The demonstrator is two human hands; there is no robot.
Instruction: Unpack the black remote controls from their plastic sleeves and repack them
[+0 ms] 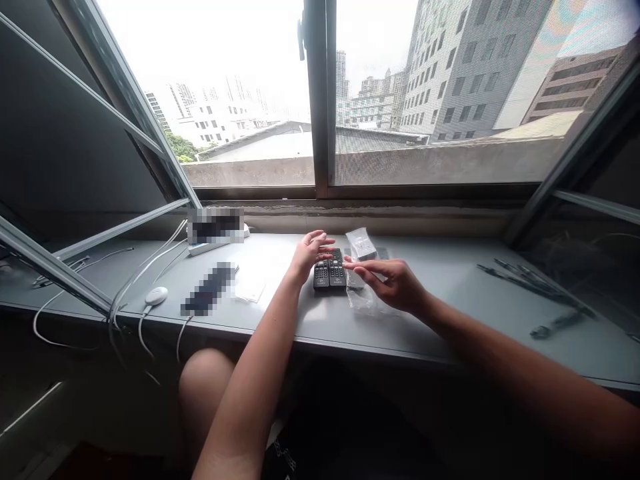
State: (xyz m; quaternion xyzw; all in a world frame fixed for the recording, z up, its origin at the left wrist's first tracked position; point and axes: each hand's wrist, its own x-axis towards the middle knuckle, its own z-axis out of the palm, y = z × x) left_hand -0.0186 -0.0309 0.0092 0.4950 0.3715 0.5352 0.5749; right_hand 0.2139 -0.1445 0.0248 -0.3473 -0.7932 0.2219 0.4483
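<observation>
Two black remote controls lie side by side on the grey desk; the left remote (321,277) and the right remote (337,275) have rows of small buttons. My left hand (307,257) is over the upper part of the left one, fingers stretched out and apart, holding nothing. To the right, my right hand (393,280) hovers with fingers extended toward the remotes and the thumb lower down; nothing shows in it. Behind it lies a clear plastic bag (357,240) with a pale item inside. More crumpled clear plastic (365,303) is partly hidden below my right hand.
On the left of the desk (425,353) are a blurred-out phone-like object (210,290), a white paper (249,289), a white power strip (215,245), a white oval device (156,296) and white cables. Metal tools (560,323) lie at the right. A window stands behind.
</observation>
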